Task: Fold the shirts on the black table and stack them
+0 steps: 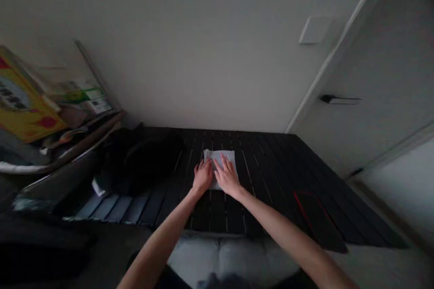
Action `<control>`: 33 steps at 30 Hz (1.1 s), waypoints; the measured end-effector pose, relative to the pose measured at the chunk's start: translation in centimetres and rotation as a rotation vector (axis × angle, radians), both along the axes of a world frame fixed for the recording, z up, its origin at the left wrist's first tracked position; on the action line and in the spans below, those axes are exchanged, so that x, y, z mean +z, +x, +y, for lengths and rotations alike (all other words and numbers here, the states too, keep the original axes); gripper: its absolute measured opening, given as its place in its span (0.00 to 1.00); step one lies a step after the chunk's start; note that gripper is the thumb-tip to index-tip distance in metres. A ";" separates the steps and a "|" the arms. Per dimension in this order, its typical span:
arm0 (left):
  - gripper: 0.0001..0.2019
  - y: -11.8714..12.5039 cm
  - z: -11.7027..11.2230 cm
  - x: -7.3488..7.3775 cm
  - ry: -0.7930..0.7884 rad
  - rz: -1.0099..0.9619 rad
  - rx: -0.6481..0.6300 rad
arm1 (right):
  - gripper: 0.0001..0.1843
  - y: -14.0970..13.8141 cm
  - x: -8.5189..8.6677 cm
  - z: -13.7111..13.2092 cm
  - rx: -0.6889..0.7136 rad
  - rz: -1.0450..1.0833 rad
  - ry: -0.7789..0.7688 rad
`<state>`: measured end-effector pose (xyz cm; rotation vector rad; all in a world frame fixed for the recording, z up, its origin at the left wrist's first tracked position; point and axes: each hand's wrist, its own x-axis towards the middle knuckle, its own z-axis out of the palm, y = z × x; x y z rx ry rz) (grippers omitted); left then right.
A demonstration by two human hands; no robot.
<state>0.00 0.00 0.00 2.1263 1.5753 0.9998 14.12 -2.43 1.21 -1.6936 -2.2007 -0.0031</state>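
A light grey, roughly square folded cloth [219, 184] lies flat on the dark slatted table [271, 162]. My left hand [203, 175] rests on the cloth's left edge, its fingers stretched forward and slightly bent. On the cloth's right half, my right hand [227, 176] lies flat with its fingers spread. Both palms face down, and the far edge of the cloth shows beyond the fingertips. The hands are close together but apart, and neither grips the cloth.
A black bundle [145, 158] lies on the table's left part. A dark flat item with a red edge [318, 219] is at the right front. Further left stands a shelf with a yellow box [27, 104]. A wall is behind; a door with a handle [341, 100] is right.
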 end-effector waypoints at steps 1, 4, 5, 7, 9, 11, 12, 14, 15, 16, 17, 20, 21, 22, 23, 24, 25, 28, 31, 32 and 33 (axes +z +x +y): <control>0.17 -0.5 0.1 0.0 0.007 -0.068 0.075 | 0.30 -0.1 -0.5 -0.1 0.004 0.002 -0.008; 0.17 -1.7 0.3 -0.2 0.023 -0.196 0.225 | 0.30 0.1 -1.7 0.0 0.020 -0.012 -0.030; 0.17 -1.9 0.2 -0.2 0.023 -0.218 0.250 | 0.30 0.6 -1.9 0.3 0.034 -0.025 -0.035; 0.17 -2.0 0.1 -0.3 0.026 -0.207 0.255 | 0.29 2.1 -2.2 1.3 0.046 -0.057 -0.052; 0.17 -1.9 -0.1 -0.3 0.030 -0.147 0.234 | 0.29 4.8 -2.4 2.7 0.001 -0.094 -0.088; 0.18 -1.6 -0.3 -0.4 0.031 -0.080 0.224 | 0.29 8.4 -2.7 4.0 -0.094 -0.133 -0.137; 0.18 -1.4 -0.3 -0.4 0.029 -0.055 0.224 | 0.29 10.5 -2.9 4.5 -0.145 -0.151 -0.153; 0.18 -1.3 -0.4 -0.4 0.025 -0.026 0.225 | 0.29 14.8 -3.3 5.4 -0.240 -0.179 -0.206; 0.18 -1.2 -0.4 -0.4 0.024 -0.020 0.224 | 0.29 16.9 -3.4 5.7 -0.284 -0.186 -0.242; 0.18 -1.2 -0.5 -0.3 0.023 -0.017 0.223 | 0.29 18.9 -3.6 5.8 -0.331 -0.188 -0.271; 0.18 -1.1 -0.5 -0.3 0.024 -0.015 0.226 | 0.29 20.6 -3.6 6.0 -0.378 -0.186 -0.292; 0.19 -1.2 -0.8 0.3 0.052 0.014 0.241 | 0.28 24.3 -3.6 6.0 -0.482 -0.171 -0.297; 0.20 -1.4 -0.9 0.6 0.072 0.038 0.249 | 0.28 25.1 -3.6 5.9 -0.511 -0.164 -0.291; 0.20 -1.6 -0.9 1.0 0.096 0.069 0.261 | 0.28 25.6 -3.6 5.9 -0.543 -0.156 -0.282; 0.20 -2.0 -1.0 1.6 0.121 0.107 0.280 | 0.28 26.0 -3.6 5.8 -0.576 -0.148 -0.269; 0.21 -2.6 -0.9 2.2 0.143 0.150 0.308 | 0.28 26.2 -3.6 5.8 -0.604 -0.142 -0.247; 0.22 -3.2 -0.8 3.0 0.164 0.195 0.345 | 0.27 26.2 -3.6 5.9 -0.623 -0.141 -0.214; 0.24 -5.9 0.2 5.8 0.211 0.314 0.493 | 0.25 25.1 -3.4 6.1 -0.598 -0.171 -0.037; 0.28 -9.0 2.0 8.4 0.236 0.395 0.639 | 0.24 22.6 -2.6 6.3 -0.489 -0.176 0.163; 0.30 -10.0 2.6 9.1 0.236 0.416 0.674 | 0.23 21.6 -2.3 6.3 -0.447 -0.167 0.203; 0.30 -10.9 3.2 9.6 0.231 0.436 0.697 | 0.23 20.6 -1.9 6.4 -0.407 -0.155 0.227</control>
